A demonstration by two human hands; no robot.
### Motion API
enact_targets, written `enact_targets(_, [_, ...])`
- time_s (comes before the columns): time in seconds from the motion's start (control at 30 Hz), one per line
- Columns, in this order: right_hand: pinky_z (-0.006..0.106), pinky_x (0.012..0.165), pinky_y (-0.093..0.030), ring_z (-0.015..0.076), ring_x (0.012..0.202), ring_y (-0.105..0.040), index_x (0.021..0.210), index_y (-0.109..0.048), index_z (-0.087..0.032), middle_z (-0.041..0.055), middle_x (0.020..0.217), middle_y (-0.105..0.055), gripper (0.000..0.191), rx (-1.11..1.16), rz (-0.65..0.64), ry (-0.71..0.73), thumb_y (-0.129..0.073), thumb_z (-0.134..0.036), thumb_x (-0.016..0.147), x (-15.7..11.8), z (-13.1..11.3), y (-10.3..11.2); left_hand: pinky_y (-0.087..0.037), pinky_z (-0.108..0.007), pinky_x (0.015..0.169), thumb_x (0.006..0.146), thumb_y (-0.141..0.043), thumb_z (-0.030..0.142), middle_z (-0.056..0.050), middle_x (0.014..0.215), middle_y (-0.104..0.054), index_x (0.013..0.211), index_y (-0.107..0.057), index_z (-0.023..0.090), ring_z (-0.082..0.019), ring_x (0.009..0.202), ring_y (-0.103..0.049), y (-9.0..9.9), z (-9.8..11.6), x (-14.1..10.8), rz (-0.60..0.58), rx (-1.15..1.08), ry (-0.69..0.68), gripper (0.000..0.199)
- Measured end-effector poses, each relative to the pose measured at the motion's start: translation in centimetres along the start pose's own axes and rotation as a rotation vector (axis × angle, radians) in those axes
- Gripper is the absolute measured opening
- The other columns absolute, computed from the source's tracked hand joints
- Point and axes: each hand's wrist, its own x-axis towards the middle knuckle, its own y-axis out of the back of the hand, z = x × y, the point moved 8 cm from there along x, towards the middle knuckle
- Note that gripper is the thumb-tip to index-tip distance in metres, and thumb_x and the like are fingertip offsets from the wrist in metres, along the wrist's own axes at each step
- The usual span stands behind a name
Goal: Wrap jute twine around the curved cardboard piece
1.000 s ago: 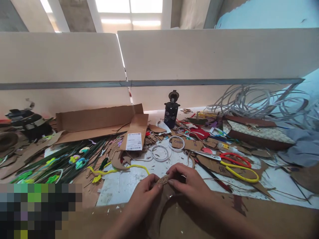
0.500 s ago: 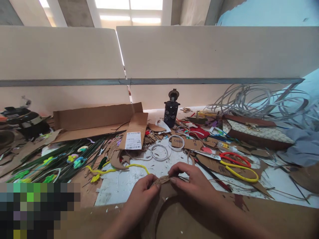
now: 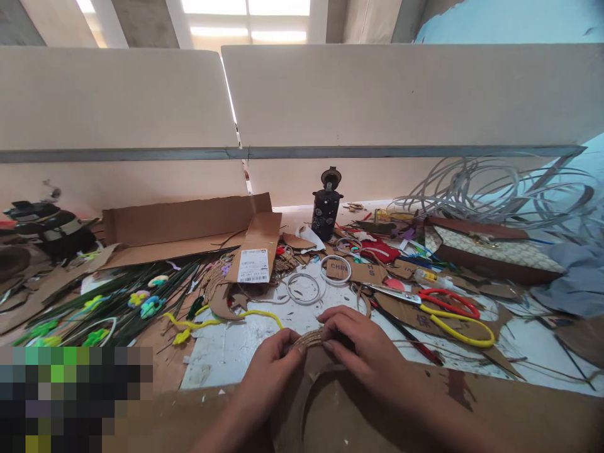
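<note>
A curved cardboard piece (image 3: 289, 412) stands in front of me, with rows of brown twine (image 3: 311, 338) laid along its top edge. My left hand (image 3: 268, 371) is closed on the left end of the twine rows, thumb and fingers pinching twine and edge together. Just to the right, my right hand (image 3: 365, 352) has its thumb and bent forefinger pinched at the twine. Its other fingers curl over, so the exact grip is partly hidden. A loose strand of twine (image 3: 533, 362) trails over the table to the right.
Scissors (image 3: 421, 301) with red and yellow handles lie right of my hands. Two white rings (image 3: 302, 302) and a black bottle (image 3: 324, 214) are ahead. An opened cardboard box (image 3: 184, 223) sits left, a handbag (image 3: 495, 258) right. A cardboard sheet (image 3: 528, 409) covers the near edge.
Both hands keep nearly the same pose on the twine. My right fingers have shifted slightly, and the whole view has moved a little.
</note>
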Motion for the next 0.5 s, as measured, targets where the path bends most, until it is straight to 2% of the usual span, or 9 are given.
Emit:
enact_targets(0.33, [0.038,0.092,-0.044,0.0237,0.106,-0.058,0.087,-0.058,-0.021,0.0078,0.111,-0.064,0.013,-0.012,-0.017,-0.023,-0.051,-0.011,0.091,-0.09,0.27,-0.30,-0.035,-0.027,0.060,0.082,-0.061,0.046,0.000,0.072,-0.056,0.080,-0.059,0.019,-0.018,0.070,-0.050,0.16,-0.59,0.10,0.015,0.011,0.007,0.027])
enact_targets(0.5, [0.036,0.087,-0.044,0.0231,0.099,-0.059,0.086,-0.058,-0.021,0.0068,0.103,-0.065,0.010,0.054,-0.010,-0.082,-0.053,-0.013,0.088,-0.06,0.86,-0.35,-0.035,-0.027,0.060,0.081,-0.061,0.047,0.000,0.071,-0.055,0.081,-0.058,0.018,-0.018,0.069,-0.049,-0.03,-0.18,-0.04,-0.001,0.010,0.012,0.029])
